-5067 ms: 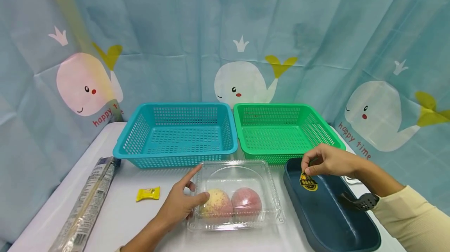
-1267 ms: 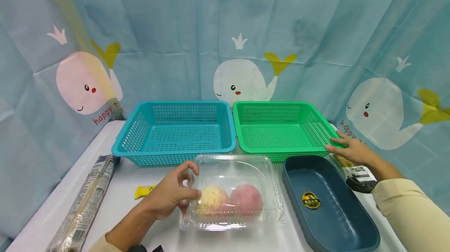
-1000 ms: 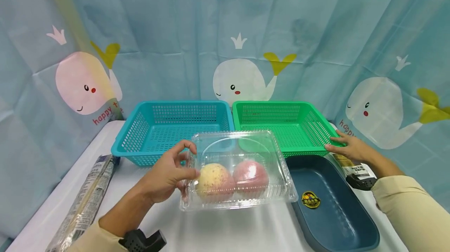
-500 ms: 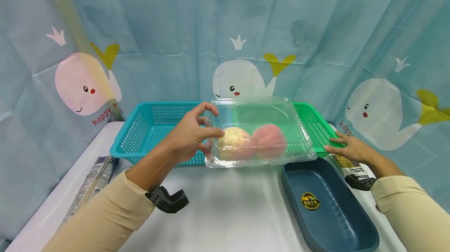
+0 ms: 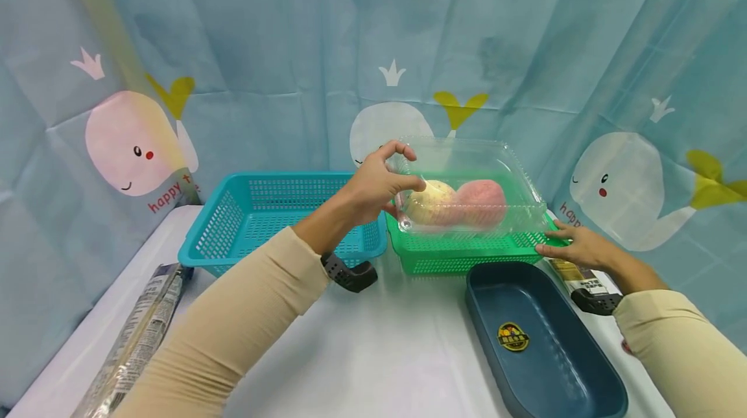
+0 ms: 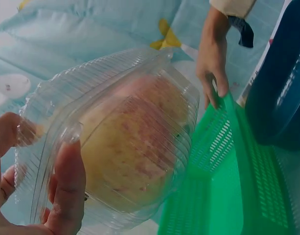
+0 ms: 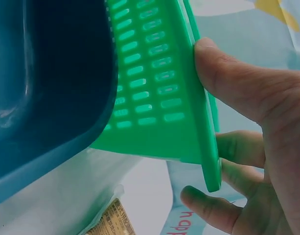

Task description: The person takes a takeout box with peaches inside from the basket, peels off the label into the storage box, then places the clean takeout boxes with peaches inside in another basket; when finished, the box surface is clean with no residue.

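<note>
My left hand pinches the left edge of a clear plastic clamshell box, thumb in front and fingers behind. Inside the box sit two round, peach-like fruits: one yellow and speckled, one pink. The left wrist view shows the box held in the air above the green basket, tilted in that view. My right hand grips the green basket's right front rim; the right wrist view shows the thumb on one side of the rim and fingers past the other.
A blue basket stands left of the green one. In front at right lies a dark blue tray with a black-and-yellow sticker. A gold-and-white packet lies beneath my right wrist. A long foil package lies at left.
My left hand has raised the clamshell box off the table, away from me and to the right over the green basket. Earlier, my right hand moved from the tray's sticker to the basket's rim.
</note>
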The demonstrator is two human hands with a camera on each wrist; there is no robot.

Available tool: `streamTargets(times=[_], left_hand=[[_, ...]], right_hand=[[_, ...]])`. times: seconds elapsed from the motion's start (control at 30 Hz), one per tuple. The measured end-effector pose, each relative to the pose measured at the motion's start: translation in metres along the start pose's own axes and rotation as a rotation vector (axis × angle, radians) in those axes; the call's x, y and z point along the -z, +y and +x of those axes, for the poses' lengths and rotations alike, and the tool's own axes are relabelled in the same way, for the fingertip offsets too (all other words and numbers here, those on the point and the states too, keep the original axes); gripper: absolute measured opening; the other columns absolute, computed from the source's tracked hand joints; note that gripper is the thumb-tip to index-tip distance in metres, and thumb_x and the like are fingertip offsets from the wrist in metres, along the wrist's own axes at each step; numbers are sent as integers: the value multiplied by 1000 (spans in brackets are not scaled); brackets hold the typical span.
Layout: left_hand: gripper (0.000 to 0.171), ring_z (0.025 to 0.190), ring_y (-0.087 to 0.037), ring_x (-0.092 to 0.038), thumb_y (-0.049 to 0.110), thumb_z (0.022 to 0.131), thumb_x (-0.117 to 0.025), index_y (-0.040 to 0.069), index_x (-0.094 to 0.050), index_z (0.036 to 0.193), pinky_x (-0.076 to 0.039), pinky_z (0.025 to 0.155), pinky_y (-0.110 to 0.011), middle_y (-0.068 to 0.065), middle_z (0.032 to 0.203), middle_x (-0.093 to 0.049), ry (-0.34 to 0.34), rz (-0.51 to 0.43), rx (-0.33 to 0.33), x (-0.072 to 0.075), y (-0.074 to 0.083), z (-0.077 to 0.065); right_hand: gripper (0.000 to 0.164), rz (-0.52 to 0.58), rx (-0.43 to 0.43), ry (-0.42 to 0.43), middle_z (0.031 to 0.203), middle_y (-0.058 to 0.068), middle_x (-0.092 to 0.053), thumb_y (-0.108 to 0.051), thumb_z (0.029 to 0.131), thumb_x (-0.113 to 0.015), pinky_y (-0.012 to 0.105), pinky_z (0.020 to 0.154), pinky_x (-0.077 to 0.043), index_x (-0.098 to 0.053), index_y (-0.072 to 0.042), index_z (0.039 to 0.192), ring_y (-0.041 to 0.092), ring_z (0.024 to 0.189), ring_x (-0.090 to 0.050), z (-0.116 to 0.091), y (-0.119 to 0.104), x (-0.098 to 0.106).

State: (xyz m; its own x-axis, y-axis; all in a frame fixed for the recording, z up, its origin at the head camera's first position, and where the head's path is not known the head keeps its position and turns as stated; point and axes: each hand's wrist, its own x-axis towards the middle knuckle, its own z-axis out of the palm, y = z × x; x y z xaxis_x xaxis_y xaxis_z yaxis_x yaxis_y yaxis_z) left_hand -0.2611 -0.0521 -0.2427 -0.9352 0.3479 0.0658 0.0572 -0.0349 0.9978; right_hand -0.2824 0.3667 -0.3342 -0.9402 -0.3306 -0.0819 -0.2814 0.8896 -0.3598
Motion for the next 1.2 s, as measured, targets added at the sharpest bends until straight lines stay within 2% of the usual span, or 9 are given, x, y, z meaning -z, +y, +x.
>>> streamTargets(times=[0.13,0.27,0.37,0.53,0.8,1.07,1.2], left_hand=[[47,44,-21,-29,1,81,-72,12,-48,120,-51,43,-45,-15,91,-52,-6,4,3,-10,-11,18],[47,42,-19,-25,0,81,-72,11,-49,121,-52,44,-44,-14,112,-49,13,-34,21,-17,-23,34],[48,42,-19,-27,0,81,-72,11,-49,122,-53,45,-44,-15,122,-47,33,-59,46,-22,-34,44],[49,41,-20,-32,1,81,-73,13,-51,123,-53,44,-41,-19,117,-51,54,-65,91,-28,-53,58],[51,44,-19,-33,2,83,-70,14,-50,129,-52,43,-38,-21,114,-51,68,-75,145,-33,-77,75],[50,44,-20,-33,2,86,-69,13,-49,130,-53,44,-40,-19,111,-54,35,-78,197,-40,-100,83],[43,46,-20,-32,3,86,-70,17,-53,123,-53,44,-39,-21,111,-52,36,-79,212,-45,-107,84]], right_hand=[[74,-18,4,3,145,40,-21,-44,91,-63,75,92,-26,-48,15,131,65,124,-21,1,1,0],[74,-24,0,10,144,40,-22,-45,90,-65,74,93,-27,-49,15,130,65,124,-21,3,2,1],[73,-30,-5,11,144,40,-23,-44,89,-66,74,93,-27,-50,15,130,65,124,-22,4,1,2],[74,-29,-19,0,143,40,-24,-45,88,-67,74,93,-27,-51,15,129,64,125,-22,4,-1,2],[75,-51,-11,-13,141,43,-24,-45,87,-67,74,94,-26,-51,17,127,65,124,-22,3,-2,8],[75,-44,-16,-27,141,43,-24,-46,88,-67,72,95,-27,-51,17,127,65,124,-22,6,-3,8],[76,-44,-21,-29,141,43,-24,-46,88,-67,72,95,-27,-51,16,128,65,125,-23,5,-4,7]])
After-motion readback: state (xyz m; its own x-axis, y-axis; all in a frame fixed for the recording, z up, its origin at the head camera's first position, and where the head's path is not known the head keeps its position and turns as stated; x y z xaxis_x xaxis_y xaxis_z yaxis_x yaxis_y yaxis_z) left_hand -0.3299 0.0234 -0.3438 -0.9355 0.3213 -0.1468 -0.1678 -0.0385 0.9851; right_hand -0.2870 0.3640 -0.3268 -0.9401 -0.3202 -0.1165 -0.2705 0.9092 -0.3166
